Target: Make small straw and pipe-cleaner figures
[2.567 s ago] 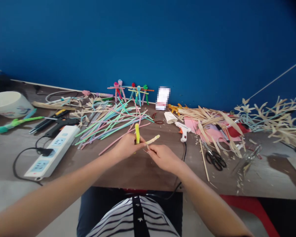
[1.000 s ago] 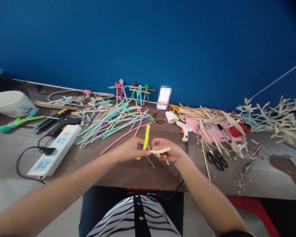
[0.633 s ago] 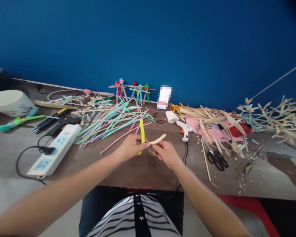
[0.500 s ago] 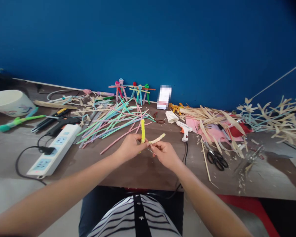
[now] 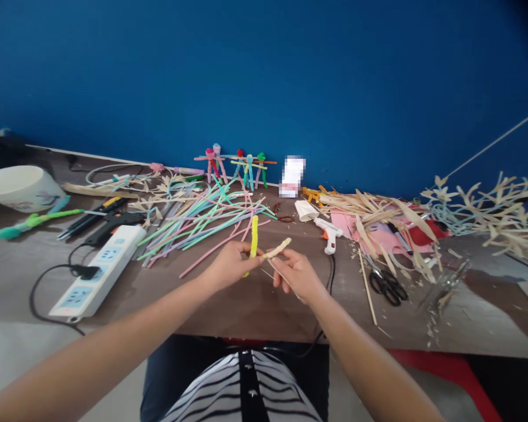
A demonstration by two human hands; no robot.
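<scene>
My left hand [image 5: 230, 266] pinches a bright yellow pipe cleaner [image 5: 254, 234] that stands nearly upright above the brown table [image 5: 229, 305]. Just to its right, my right hand [image 5: 295, 274] pinches a pale cream pipe cleaner [image 5: 278, 248] that slants up to the right and meets the yellow one at my fingertips. A thin bare wire end sticks out below my right fingers. Both hands are closed, close together, a little above the table's front middle.
A heap of coloured pipe cleaners [image 5: 202, 220] lies behind my hands, with small pipe-cleaner figures [image 5: 235, 163] at the blue wall. A white power strip [image 5: 97, 265] and black tools lie left, a bowl [image 5: 20, 186] far left. White glue gun [image 5: 328, 232], scissors [image 5: 382, 283] and dried leaf strips [image 5: 378, 211] lie right.
One second ago the cream piece lay level across my right fingers; it now slants up to the right. My hands have stayed together at the same spot, and the view has dropped slightly.
</scene>
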